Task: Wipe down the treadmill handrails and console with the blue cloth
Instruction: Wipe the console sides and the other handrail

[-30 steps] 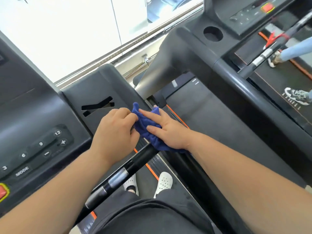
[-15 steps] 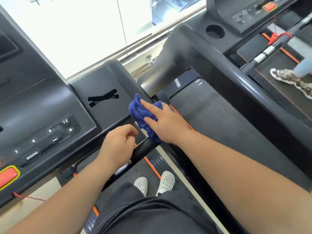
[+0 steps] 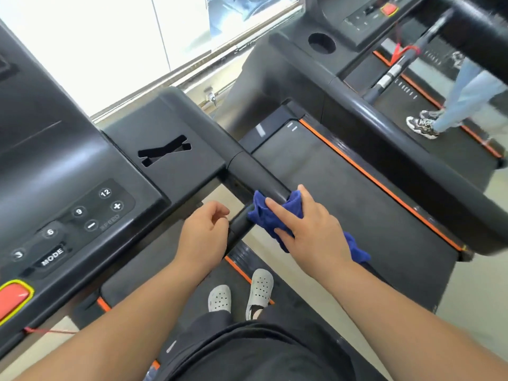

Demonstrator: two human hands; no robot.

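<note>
The blue cloth (image 3: 264, 215) is draped over the black right handrail (image 3: 255, 174) of my treadmill, a little way back from the console. My right hand (image 3: 310, 232) holds the cloth against the rail, thumb over the far side and fingers on the near side. My left hand (image 3: 204, 232) hangs loosely curled beside the short inner grip bar (image 3: 239, 224) and holds nothing. The console (image 3: 82, 188) with its speed buttons and MODE key fills the left of the view.
A red stop button (image 3: 11, 298) sits at the console's lower left. My feet in white clogs (image 3: 239, 295) stand on the belt. To the right runs a neighbouring treadmill (image 3: 343, 193) with its own handrail (image 3: 384, 133); another person's legs (image 3: 453, 100) walk beyond it.
My right hand has slid the cloth along the handrail, away from the console end and toward me. My left hand has let go of the cloth and dropped beside the inner bar.
</note>
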